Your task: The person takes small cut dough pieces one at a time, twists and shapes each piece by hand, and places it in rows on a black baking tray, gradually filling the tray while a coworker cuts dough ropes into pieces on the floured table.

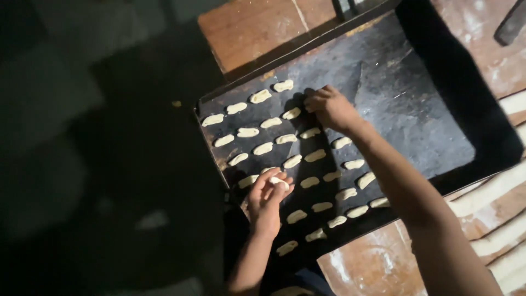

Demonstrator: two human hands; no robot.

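Note:
A large black baking tray [416,115] lies tilted on a wooden table, with several small pale dough pieces [263,148] set in rows across its left half. My left hand [267,198] hovers over the tray's near-left part, fingers pinched on a small dough piece [278,181]. My right hand [330,108] reaches to the far end of the rows, fingers curled down onto the tray next to a dough piece [291,113]; whether it holds anything is hidden.
The wooden table [257,33] shows flour smears, with pale dough strips [493,192] at the right edge. A dark tool [512,22] lies at the top right. Left of the tray the floor is dark.

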